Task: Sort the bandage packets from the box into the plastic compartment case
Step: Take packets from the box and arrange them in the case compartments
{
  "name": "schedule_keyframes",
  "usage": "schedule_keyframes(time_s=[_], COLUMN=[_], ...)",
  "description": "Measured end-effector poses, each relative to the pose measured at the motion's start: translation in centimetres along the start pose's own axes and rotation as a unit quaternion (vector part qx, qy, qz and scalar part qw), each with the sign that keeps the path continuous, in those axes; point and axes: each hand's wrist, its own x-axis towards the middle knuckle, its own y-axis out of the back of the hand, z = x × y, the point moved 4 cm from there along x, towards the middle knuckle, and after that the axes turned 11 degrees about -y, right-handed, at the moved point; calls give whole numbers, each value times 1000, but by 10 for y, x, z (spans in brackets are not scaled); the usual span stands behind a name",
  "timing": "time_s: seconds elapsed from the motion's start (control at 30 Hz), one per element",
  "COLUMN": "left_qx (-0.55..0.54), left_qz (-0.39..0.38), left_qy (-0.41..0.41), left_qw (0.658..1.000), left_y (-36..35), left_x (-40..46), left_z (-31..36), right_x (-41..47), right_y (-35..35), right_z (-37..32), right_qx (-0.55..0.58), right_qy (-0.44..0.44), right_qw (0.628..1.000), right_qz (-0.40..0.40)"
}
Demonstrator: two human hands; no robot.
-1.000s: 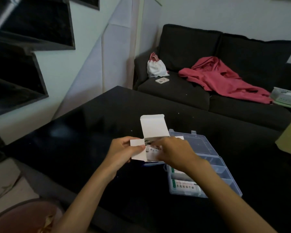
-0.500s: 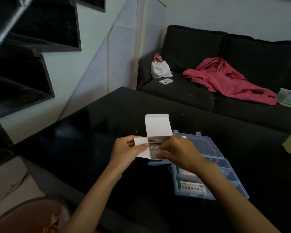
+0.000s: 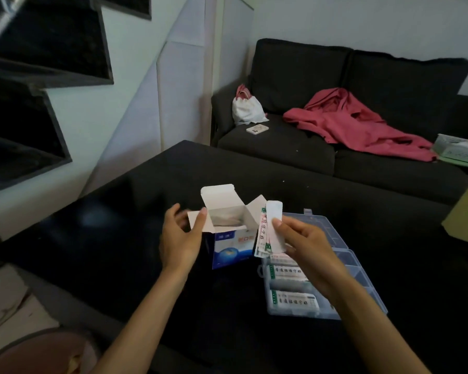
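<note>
The black table [image 3: 295,190] fills the middle and lower frame, and everything you need sits on it. Right of centre lies the plastic compartment case [image 3: 338,261], its clear lid folded open away from you. The compartments along its near left edge already hold printed bandage packets [image 3: 291,273] — at least two filled sections show, while the compartments toward the right look bare as far as the frame lets you see.

Just left of the case stands the blue-and-white box [image 3: 229,245], upright, top flaps splayed open. Something pale lies inside it, most likely more packets, though it is too blurred to count.

Your left hand [image 3: 180,240] rests against the box's left side, thumb on the side flap, fingers loosely spread, steadying rather than gripping. Your right hand [image 3: 303,244] is clear of the box, above the case's near left corner, pinching a small fanned bundle of packets [image 3: 270,233] — white backs toward you, green-and-red print showing at the left edge.

So you are partway: some sections are filled, a bundle is ready to place, and the box probably is not yet empty.
</note>
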Motion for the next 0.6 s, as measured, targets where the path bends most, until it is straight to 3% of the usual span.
schedule_keyframes(time_s=[0.1, 0.17, 0.3, 0.4, 0.5, 0.6], left_qx=[83, 48, -41, -105, -133, -160], left_qz=[72, 8, -250, -365, -408, -377], left_qy=[-183, -253, -165, -48, -18, -1], left_qw=[977, 966, 953, 924, 903, 912], left_y=[10, 3, -40, -62, -71, -73], left_x=[-19, -40, -72, -81, -89, -91], left_z=[43, 67, 62, 57, 62, 62], right_x=[-2, -4, -10, -13, -12, -9], right_y=[13, 20, 34, 38, 37, 34], right_z=[7, 8, 7, 3, 6, 13], right_qx=[37, 57, 29, 0, -25, -29], right_qy=[-23, -29, 3, 45, 73, 80], right_qw=[999, 998, 999, 998, 994, 989], right_qz=[-11, -7, 27, 54, 82, 121])
